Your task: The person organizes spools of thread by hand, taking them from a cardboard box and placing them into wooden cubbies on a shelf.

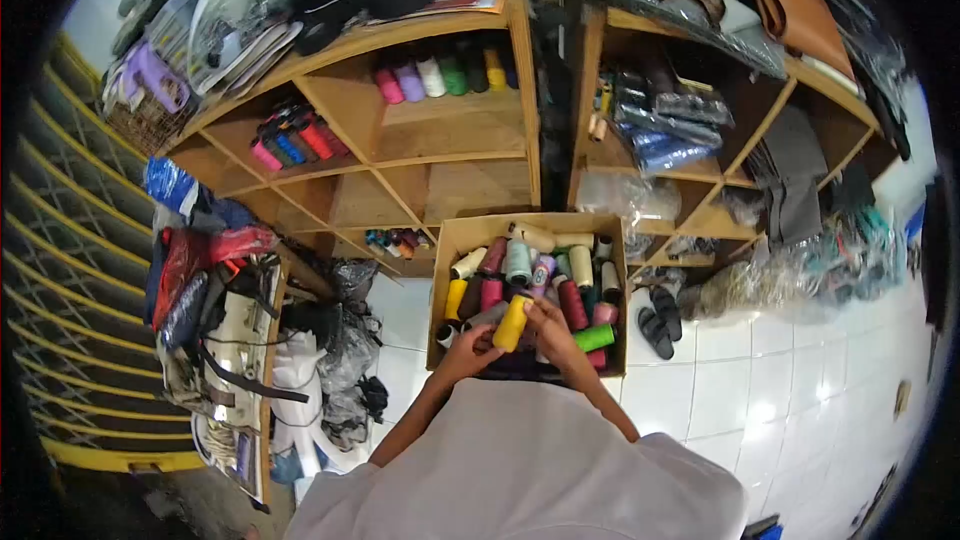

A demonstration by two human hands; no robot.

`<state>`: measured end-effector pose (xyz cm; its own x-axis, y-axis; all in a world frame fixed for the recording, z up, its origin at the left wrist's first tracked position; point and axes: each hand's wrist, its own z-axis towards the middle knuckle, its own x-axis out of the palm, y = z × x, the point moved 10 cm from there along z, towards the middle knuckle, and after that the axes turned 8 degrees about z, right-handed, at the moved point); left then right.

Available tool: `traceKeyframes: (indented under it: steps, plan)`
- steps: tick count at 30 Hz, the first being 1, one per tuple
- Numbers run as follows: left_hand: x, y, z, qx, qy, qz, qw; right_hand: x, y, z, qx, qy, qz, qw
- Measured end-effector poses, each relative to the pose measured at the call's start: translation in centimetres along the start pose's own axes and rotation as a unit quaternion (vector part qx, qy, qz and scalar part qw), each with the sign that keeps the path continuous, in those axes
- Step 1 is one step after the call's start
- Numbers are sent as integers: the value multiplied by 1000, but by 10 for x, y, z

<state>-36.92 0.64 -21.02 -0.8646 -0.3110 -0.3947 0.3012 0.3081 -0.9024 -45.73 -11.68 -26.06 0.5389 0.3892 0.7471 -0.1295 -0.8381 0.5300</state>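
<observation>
A yellow thread spool (pixel 510 325) is held over the near part of an open cardboard box (pixel 612 368). My right hand (pixel 548 325) grips its upper right side. My left hand (pixel 472 350) is at its lower left, fingers curled close to the spool; whether they touch it is hard to tell. Inside the box lie many spools, among them a pale grey-green one (pixel 518 262), a bright green one (pixel 594 338) and a dark red one (pixel 572 305).
Wooden shelves (pixel 450 145) behind the box hold a row of coloured spools (pixel 455 77). More shelving (pixel 765 125) stands right, with wrapped packets. Black sandals (pixel 656 333) lie on the tiled floor right of the box. A cluttered table (pixel 268 380) stands left.
</observation>
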Motion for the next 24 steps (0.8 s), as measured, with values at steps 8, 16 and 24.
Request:
traceKeyframes:
  steps: [8,16,24]
  plan:
    - [12,37,-14,-39,35,-133,990,22,-9,4,-29,64,-186,980]
    - [-71,9,-13,-28,-88,-49,995,94,7,32,-180,62,-385,903]
    - [-159,131,-104,-135,-123,-510,840,281,150,130,-397,87,-417,813]
